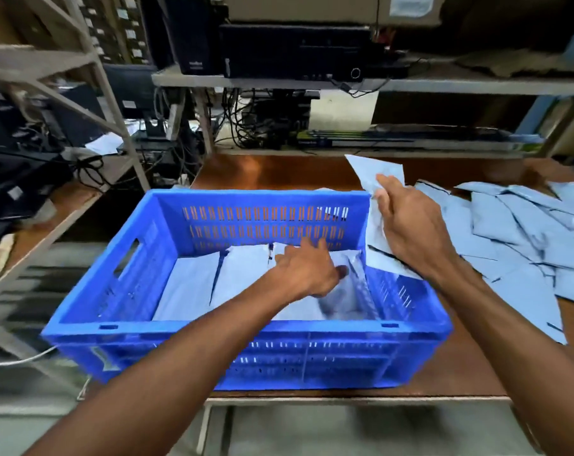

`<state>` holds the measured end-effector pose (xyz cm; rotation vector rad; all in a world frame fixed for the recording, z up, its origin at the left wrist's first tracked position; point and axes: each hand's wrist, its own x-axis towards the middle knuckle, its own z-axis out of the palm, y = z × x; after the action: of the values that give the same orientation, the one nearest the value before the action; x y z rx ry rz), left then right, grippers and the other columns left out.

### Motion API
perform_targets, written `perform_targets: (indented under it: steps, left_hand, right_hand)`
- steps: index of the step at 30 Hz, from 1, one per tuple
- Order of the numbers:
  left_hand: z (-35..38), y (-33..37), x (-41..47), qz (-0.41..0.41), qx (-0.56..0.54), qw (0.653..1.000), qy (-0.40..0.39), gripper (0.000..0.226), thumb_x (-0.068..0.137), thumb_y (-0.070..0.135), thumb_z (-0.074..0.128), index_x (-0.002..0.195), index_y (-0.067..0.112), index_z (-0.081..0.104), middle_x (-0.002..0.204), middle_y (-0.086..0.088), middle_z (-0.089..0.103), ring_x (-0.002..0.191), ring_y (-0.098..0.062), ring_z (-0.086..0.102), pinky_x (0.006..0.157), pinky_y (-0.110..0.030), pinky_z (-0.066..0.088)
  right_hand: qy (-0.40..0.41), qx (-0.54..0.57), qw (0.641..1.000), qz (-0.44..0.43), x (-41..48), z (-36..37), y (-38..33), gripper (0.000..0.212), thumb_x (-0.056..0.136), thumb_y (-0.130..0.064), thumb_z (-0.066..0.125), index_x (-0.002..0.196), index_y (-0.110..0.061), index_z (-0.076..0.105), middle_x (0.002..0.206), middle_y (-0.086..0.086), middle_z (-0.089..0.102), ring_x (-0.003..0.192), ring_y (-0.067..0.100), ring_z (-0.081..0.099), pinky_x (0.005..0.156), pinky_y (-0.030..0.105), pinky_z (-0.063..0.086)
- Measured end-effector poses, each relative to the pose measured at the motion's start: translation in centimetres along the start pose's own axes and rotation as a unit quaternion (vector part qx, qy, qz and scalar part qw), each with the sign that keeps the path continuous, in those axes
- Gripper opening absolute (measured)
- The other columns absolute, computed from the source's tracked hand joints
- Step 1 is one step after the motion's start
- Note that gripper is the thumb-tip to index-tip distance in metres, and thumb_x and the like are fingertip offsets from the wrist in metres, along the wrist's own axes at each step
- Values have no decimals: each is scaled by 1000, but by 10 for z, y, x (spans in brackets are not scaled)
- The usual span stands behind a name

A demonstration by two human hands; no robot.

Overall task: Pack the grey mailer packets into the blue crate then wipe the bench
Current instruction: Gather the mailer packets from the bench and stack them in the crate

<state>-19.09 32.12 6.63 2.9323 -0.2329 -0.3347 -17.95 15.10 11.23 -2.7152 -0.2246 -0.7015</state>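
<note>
Packets (246,278) already in crate (345,337) lie flat under left hand (307,271); its fingers look straight, pressing down, gripping nothing. Right hand (407,225) pinches single packet (374,174) over crate's right wall, long axis near upright. Drop spot: left of and below right fingertips. Loose pile (526,232) on bench (279,172), right of those fingers, so right hand nearer.

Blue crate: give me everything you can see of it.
The blue crate is a rectangular open-top tub, plastic by its look, with slotted vent walls, a hand-hole in its left wall and a thick rim. It sits upright on the brown bench, near its front edge. Grey packets lie flat across its floor. The left hand reaches inside onto them; the right hand grips a held packet above its right wall.
</note>
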Motion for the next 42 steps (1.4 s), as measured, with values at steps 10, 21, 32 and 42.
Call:
perform_targets:
  steps: [10, 21, 32, 42]
  left_hand:
    - [53, 54, 44, -67, 83, 983, -147, 89, 88, 46, 57, 152, 9, 5, 155, -28, 1, 128, -55, 30, 99, -52, 40]
    - [-9, -125, 11, -68, 66, 995, 4, 98, 76, 75, 16, 156, 22, -5, 164, -12, -3, 146, -44, 8, 111, -60, 24]
    - [5, -232, -6, -167, 111, 967, -159, 77, 101, 50, 28, 154, 19, -19, 158, -21, -25, 146, -51, -4, 118, -56, 11]
    - [9, -240, 2, -114, 158, 942, -273, 93, 96, 68, 31, 154, 17, -20, 160, -11, -26, 148, -40, 14, 116, -43, 21]
  right_hand:
    - [-59, -76, 995, 8, -20, 0, 19, 53, 103, -43, 17, 142, -19, 43, 138, 9, 55, 118, 37, 54, 96, 49, 42]
    - [-80, -67, 986, -129, -7, 38, -56, 39, 103, -29, 33, 133, -11, 51, 136, 9, 57, 117, 42, 54, 102, 51, 40]
    - [-292, -98, 934, -183, -10, 153, -188, 42, 88, -12, 46, 128, 2, 52, 129, 21, 52, 125, 42, 41, 111, 53, 28]
    - [-592, -112, 797, -42, -28, 196, -179, 101, 89, -37, 54, 150, -27, -27, 155, 19, -34, 144, 53, -11, 117, 61, 11]
